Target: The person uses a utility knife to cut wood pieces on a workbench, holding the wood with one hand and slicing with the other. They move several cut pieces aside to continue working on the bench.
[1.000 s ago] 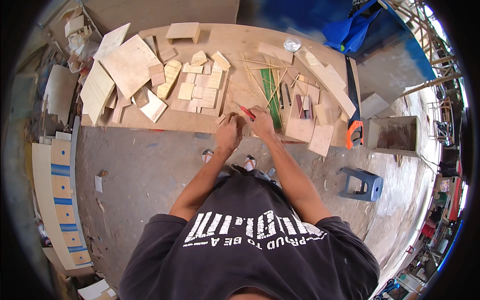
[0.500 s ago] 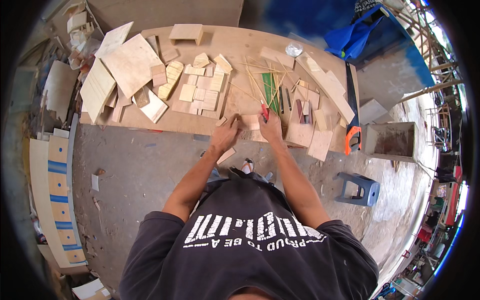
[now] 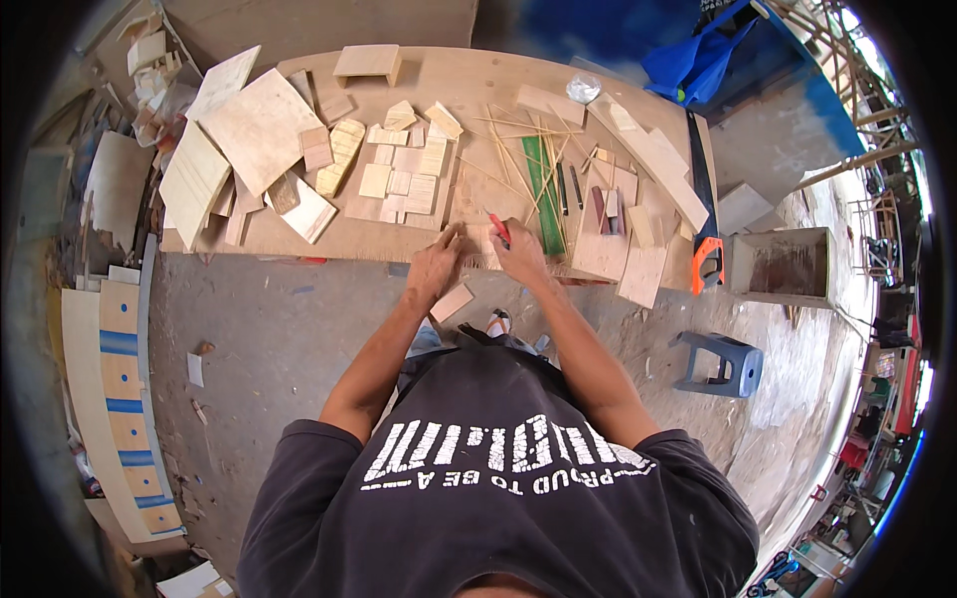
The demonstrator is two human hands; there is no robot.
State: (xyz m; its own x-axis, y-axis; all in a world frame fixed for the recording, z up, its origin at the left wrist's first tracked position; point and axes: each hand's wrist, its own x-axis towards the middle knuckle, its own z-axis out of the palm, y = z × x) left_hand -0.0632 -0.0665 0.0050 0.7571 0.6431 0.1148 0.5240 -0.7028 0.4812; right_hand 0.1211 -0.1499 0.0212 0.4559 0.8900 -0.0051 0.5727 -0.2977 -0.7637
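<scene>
My right hand (image 3: 522, 257), at the front edge of the wooden table (image 3: 429, 75), is closed around a slim red tool (image 3: 500, 229) with a pale tip; whether it is a cutter or a pen I cannot tell. Beside it my left hand (image 3: 435, 267) has its fingers bent over a small flat piece of wood (image 3: 478, 242) at the edge. Part of that piece is hidden by my hands. Just beyond lies a board with several small wood blocks (image 3: 399, 184) laid on it. Thin sticks (image 3: 498, 135) and a green strip (image 3: 542, 189) lie ahead of my right hand.
Plywood sheets (image 3: 249, 130) overlap on the table's left. A saw with an orange handle (image 3: 708, 261) lies at its right edge, near a long wood strip (image 3: 653, 159). A blue stool (image 3: 723, 364) stands on the floor at right. One wood piece (image 3: 453, 303) shows below my left hand.
Both hands have shifted; my right hand with the red tool has moved left and nearer the left hand. The small wood piece between them is now more covered. The view has tilted slightly.
</scene>
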